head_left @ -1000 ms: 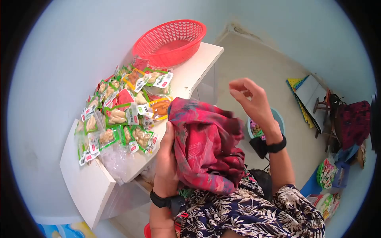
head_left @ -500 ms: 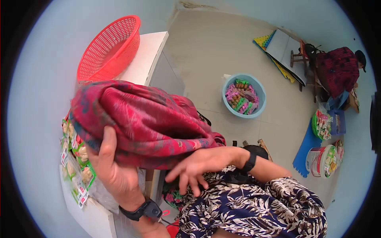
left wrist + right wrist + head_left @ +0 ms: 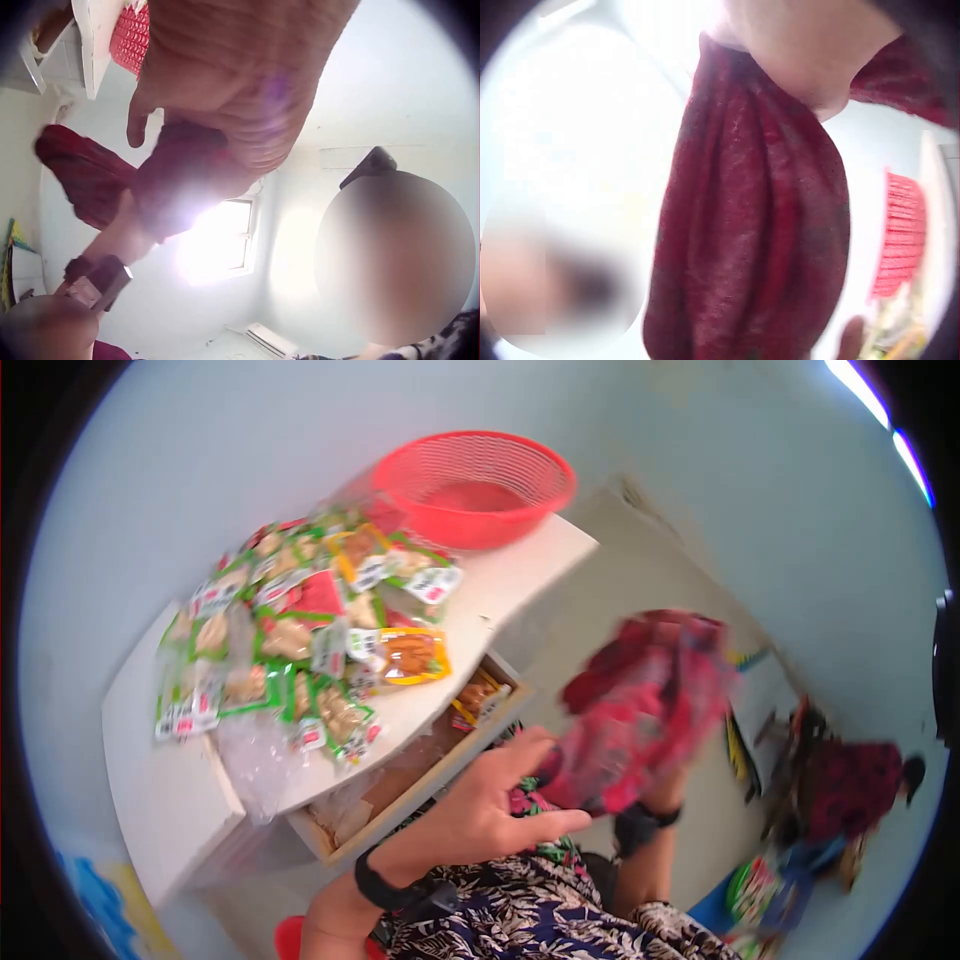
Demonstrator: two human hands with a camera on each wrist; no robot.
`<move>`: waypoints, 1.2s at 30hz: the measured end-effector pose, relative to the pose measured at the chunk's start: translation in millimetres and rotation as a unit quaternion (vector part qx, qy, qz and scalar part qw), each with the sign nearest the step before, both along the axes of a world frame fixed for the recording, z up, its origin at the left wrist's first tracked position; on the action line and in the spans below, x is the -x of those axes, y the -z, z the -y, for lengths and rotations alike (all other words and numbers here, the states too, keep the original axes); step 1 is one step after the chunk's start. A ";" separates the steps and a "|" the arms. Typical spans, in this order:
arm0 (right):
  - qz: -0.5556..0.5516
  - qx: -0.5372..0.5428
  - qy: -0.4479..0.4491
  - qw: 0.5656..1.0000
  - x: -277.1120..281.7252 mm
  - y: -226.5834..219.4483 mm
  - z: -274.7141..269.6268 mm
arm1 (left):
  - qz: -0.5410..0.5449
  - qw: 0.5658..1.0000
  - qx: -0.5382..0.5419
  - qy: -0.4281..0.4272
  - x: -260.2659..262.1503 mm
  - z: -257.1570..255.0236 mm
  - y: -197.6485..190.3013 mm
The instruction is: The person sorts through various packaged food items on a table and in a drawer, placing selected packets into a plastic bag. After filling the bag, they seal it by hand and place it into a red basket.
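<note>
- Soft, wrinkled red cloth (image 3: 650, 700), bunched in the grasping right hand (image 3: 810, 49), right of the white tabletop (image 3: 520, 575).
- Left hand (image 3: 480, 815) released, fingers apart, near the cloth.
- Glossy plastic packets (image 3: 290, 635), latticed basket (image 3: 470, 525).

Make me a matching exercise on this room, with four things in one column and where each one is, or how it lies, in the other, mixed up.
Things
1. Red plastic basket with holes
2. Red patterned cloth
3. Light wooden drawer
4. Green-edged clear snack packets

Places and states
A. Pulled open below the white tabletop
B. Lying many together in a heap
C. Gripped in the person's right hand
D. Standing at one end of the white tabletop

Right pairs: 1-D, 2-C, 3-A, 4-B
</note>
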State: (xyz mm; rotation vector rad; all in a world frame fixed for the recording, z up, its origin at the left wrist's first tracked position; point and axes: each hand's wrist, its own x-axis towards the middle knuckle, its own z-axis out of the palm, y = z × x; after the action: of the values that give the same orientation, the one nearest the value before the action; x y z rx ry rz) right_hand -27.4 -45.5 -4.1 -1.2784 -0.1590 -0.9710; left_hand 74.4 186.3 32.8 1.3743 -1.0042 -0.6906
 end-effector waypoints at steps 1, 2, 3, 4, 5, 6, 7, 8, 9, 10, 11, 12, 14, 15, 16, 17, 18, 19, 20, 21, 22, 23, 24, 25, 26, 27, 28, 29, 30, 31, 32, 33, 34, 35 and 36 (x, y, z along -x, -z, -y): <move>0.069 0.049 -0.025 0.996 11.3 -24.9 4.4 | 0.014 0.995 0.097 0.031 -1.7 3.2 6.7; 0.145 0.099 -0.072 0.982 23.3 -51.2 6.5 | 0.028 0.979 0.189 0.064 -0.2 6.7 11.1; 0.225 0.155 -0.158 0.949 30.4 -81.4 4.0 | -0.009 0.961 0.243 0.129 3.6 8.4 9.0; 0.286 0.204 -0.273 0.896 35.6 -108.8 0.2 | -0.049 0.934 0.282 0.212 8.3 8.4 6.9; 0.319 0.245 -0.398 0.824 35.5 -135.0 -9.1 | -0.071 0.913 0.284 0.285 14.4 6.6 5.5; 0.335 0.280 -0.504 0.745 32.6 -158.4 -22.2 | -0.092 0.882 0.285 0.365 21.4 4.5 4.6; 0.334 0.302 -0.579 0.679 25.4 -172.7 -38.0 | -0.077 0.873 0.319 0.360 24.6 1.1 2.2; 0.328 0.318 -0.621 0.637 13.9 -178.2 -52.9 | -0.057 0.864 0.350 0.358 25.3 -3.0 -1.1; 0.318 0.327 -0.635 0.624 -1.4 -177.3 -66.9 | -0.032 0.865 0.358 0.352 23.4 -7.6 -1.3; 0.302 0.328 -0.637 0.628 -15.6 -173.7 -80.8 | -0.007 0.865 0.365 0.345 22.1 -12.5 -1.7; 0.270 0.328 -0.621 0.659 -28.9 -166.2 -95.9 | 0.014 0.877 0.347 0.332 25.8 -18.1 7.0; 0.256 0.292 -0.656 0.647 -38.0 -154.2 -96.4 | 0.028 0.891 0.323 0.319 28.3 -24.6 13.0; 0.211 0.226 -0.683 0.662 -48.7 -117.1 -91.8 | 0.044 0.903 0.318 0.284 30.2 -38.5 16.2; 0.181 0.198 -0.679 0.684 -53.5 -99.0 -91.2 | 0.053 0.908 0.316 0.271 32.0 -43.0 17.3; 0.140 0.182 -0.643 0.730 -60.9 -83.2 -92.9 | 0.046 0.904 0.323 0.276 34.6 -43.4 22.6; 0.122 0.169 -0.630 0.748 -70.7 -66.7 -91.4 | 0.042 0.900 0.331 0.280 36.8 -40.3 30.7; 0.105 0.158 -0.618 0.763 -81.0 -51.9 -90.4 | 0.041 0.896 0.339 0.282 38.5 -37.9 35.0; 0.104 0.131 -0.615 0.770 -87.3 -39.0 -92.1 | 0.057 0.904 0.337 0.258 43.7 -37.3 35.5; 0.100 0.101 -0.611 0.779 -89.5 -25.4 -95.3 | 0.073 0.907 0.343 0.235 44.4 -33.8 38.6; 0.091 0.066 -0.603 0.790 -86.4 -11.0 -98.3 | 0.082 0.909 0.349 0.213 47.7 -28.9 44.6; 0.068 0.061 -0.579 0.810 -87.1 0.8 -99.5 | 0.088 0.910 0.354 0.196 52.9 -24.1 49.9; 0.024 0.024 -0.542 0.840 -83.9 10.2 -107.1 | 0.088 0.915 0.360 0.156 54.6 -19.0 52.3; 0.008 0.015 -0.544 0.839 -92.0 17.5 -113.4 | 0.088 0.919 0.352 0.152 54.0 -18.5 53.4; 0.002 0.026 -0.552 0.834 -101.6 23.0 -119.3 | 0.088 0.923 0.344 0.150 53.1 -18.2 53.1; -0.023 -0.021 -0.571 0.820 -102.4 28.5 -128.0 | 0.088 0.925 0.337 0.154 51.3 -16.8 52.3; -0.069 -0.050 -0.586 0.806 -99.4 31.9 -133.4 | 0.096 0.932 0.323 0.137 48.5 -19.0 51.9; -0.114 -0.070 -0.597 0.791 -96.2 37.1 -138.7 | 0.103 0.940 0.300 0.123 45.1 -23.0 50.4; -0.164 -0.055 -0.624 0.762 -97.9 32.0 -140.1 | 0.106 0.945 0.289 0.109 43.6 -25.6 53.9; -0.199 -0.076 -0.640 0.738 -94.5 24.3 -145.5 | 0.108 0.949 0.279 0.098 41.3 -27.4 58.2; -0.208 -0.048 -0.659 0.722 -96.8 25.5 -149.2 | 0.126 0.955 0.245 0.108 38.9 -32.7 62.0; -0.186 -0.034 -0.683 0.706 -101.3 33.7 -152.4 | 0.146 0.960 0.212 0.108 36.6 -37.8 67.2; -0.170 -0.028 -0.704 0.689 -103.5 40.4 -154.4 | 0.141 0.961 0.203 0.121 36.1 -40.8 72.9; -0.179 -0.011 -0.706 0.685 -103.7 42.0 -153.3 | 0.139 0.964 0.190 0.126 34.5 -44.5 77.9; -0.188 0.006 -0.714 0.674 -104.9 41.5 -153.1 | 0.127 0.967 0.182 0.127 32.8 -45.0 84.2; -0.196 0.024 -0.725 0.660 -104.3 42.3 -153.4 | 0.121 0.966 0.168 0.152 32.4 -48.3 86.1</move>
State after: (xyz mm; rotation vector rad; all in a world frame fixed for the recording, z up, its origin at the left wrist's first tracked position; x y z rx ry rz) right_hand 76.9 108.0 -46.4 -0.9266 -0.7291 0.7127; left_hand 42.0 234.6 -53.3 1.0301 -1.4770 -0.5498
